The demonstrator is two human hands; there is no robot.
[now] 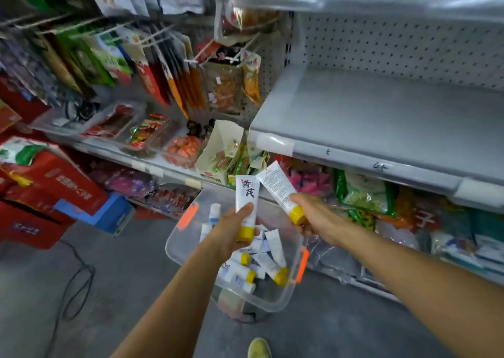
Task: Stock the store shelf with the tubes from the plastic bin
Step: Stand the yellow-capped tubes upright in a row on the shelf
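A clear plastic bin (180, 244) with orange handles stands low in the middle, with several white tubes with yellow caps (268, 265) lying in it. My left hand (231, 233) grips one white tube (245, 191) upright above the bin, cap down. My right hand (313, 216) holds a second white tube (275, 180) tilted to the upper left, its yellow cap by my fingers. Both tubes are held below the front edge of the bare grey shelf (381, 117) at the upper right.
Snack packets hang on hooks (163, 66) at the upper left, with trays of goods (147, 131) on the shelf below. Bagged goods (362, 191) fill the lower right shelf. Red boxes (41, 188) and a black cable (76, 284) lie on the floor to the left.
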